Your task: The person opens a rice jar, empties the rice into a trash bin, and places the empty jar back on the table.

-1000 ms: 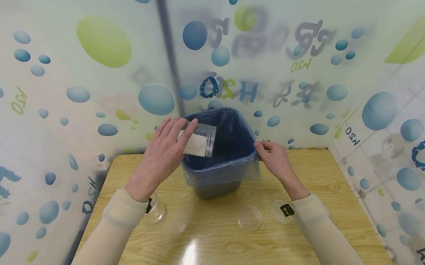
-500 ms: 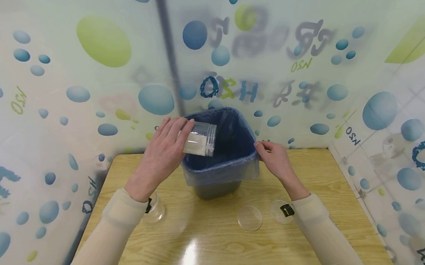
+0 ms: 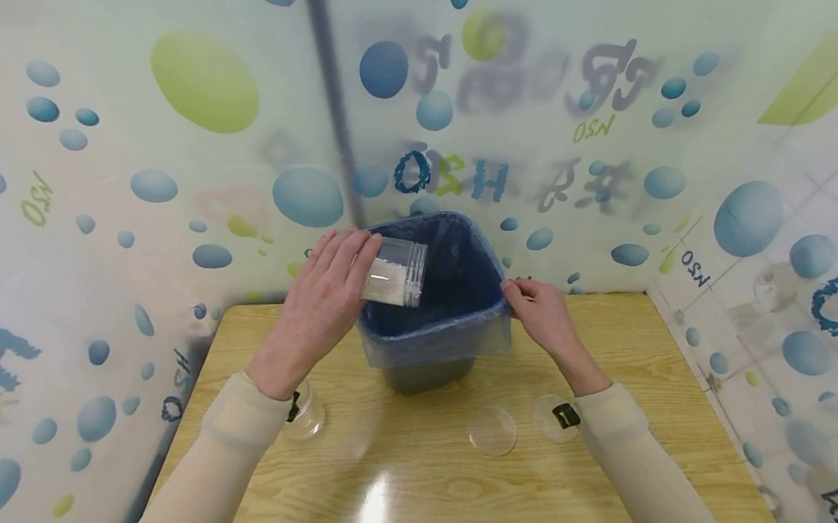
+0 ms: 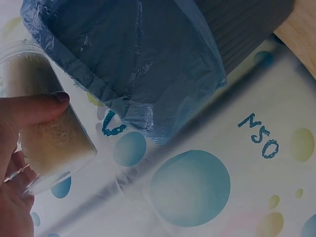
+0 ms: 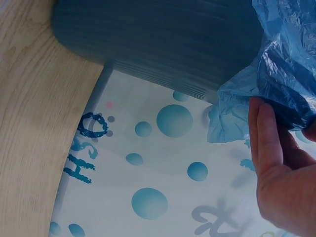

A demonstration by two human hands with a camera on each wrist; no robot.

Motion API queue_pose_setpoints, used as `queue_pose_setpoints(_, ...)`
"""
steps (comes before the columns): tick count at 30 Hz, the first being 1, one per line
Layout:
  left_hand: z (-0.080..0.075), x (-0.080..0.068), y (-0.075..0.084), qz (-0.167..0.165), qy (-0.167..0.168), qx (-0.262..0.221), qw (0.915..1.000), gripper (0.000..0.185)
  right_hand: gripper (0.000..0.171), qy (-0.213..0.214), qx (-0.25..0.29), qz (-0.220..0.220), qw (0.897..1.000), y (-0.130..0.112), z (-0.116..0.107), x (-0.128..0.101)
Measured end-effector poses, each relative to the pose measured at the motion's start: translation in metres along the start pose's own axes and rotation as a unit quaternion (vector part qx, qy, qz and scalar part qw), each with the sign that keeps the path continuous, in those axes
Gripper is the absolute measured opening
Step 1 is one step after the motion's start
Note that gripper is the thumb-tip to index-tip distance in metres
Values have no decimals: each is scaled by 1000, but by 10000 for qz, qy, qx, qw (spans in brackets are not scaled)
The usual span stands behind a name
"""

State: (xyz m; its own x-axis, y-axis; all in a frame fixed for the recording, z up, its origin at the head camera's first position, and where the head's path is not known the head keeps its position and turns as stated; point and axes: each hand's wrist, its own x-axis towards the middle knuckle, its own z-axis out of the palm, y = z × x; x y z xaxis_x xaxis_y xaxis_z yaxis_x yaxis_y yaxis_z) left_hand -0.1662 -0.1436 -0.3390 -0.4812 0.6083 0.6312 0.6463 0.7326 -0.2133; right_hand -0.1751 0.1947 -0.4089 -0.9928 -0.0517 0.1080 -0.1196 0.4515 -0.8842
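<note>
1. Left hand (image 3: 319, 306) is gripping a clear jar (image 3: 394, 273) of white grains, fingers curled over its body and thumb lying along its side in the left wrist view (image 4: 37, 109); the jar is being held tilted, its mouth pointing right and slightly down over the open bin (image 3: 437, 350).
2. Compared with a second ago, the jar is sitting a little higher and is tipped a touch more steeply, and the grains are lying closer to the base than to the mouth (the change is slight).
3. Right hand (image 3: 541, 313) is staying at the bin's right rim, where its fingers are pinching the blue liner bag (image 5: 276, 74) folded over the edge; its position is unchanged from the earlier frames.
4. The bin is standing on the wooden tabletop (image 3: 437, 490) near the back edge, between the two hands.
5. Two clear round lids (image 3: 492, 430) are lying flat on the tabletop in front of the bin, one partly hidden by the right wrist.
6. A clear cup (image 3: 305, 414) is standing beside the left wrist.
</note>
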Motion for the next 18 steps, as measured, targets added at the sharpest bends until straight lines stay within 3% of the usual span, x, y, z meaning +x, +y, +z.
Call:
queue_pose_setpoints(5,1,-1,0,84,34,24,10000,56,42,14,10,26,10000,0,0,0)
queue_pose_setpoints(18,2,-3,0,106,-178,65,9998,57,42,33,18,31,10000,1,1,0)
